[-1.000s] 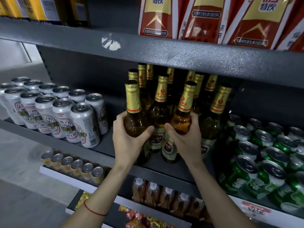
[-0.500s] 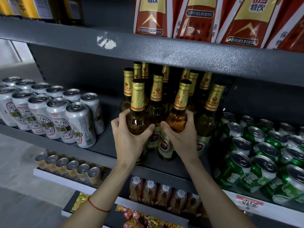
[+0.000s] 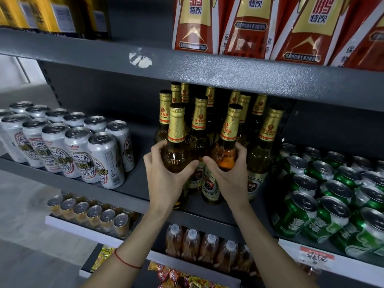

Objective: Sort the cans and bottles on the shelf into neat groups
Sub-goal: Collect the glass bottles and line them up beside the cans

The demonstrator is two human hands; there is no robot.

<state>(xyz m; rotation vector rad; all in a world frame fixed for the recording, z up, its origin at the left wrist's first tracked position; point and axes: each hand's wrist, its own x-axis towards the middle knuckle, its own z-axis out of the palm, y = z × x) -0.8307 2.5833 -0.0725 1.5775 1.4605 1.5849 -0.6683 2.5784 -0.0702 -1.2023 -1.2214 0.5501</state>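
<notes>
Now that both bottles stand closer together than a second ago, the group looks tighter. My left hand (image 3: 166, 175) wraps the left bottle (image 3: 176, 150); my right hand (image 3: 226, 175) wraps the right bottle (image 3: 226, 150).

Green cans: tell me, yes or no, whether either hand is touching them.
No. The left hand and right hand each grip a brown bottle; the green cans sit untouched.

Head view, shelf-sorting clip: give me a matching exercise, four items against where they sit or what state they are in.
Items:
1. white cans
2. green cans
3. front left bottle
4. red cartons

Places or states:
A. on the shelf above
B. right end of the middle shelf
C. gripped by the left hand
D. left end of the middle shelf

Pairs: 1-D, 2-B, 3-C, 4-A
</notes>
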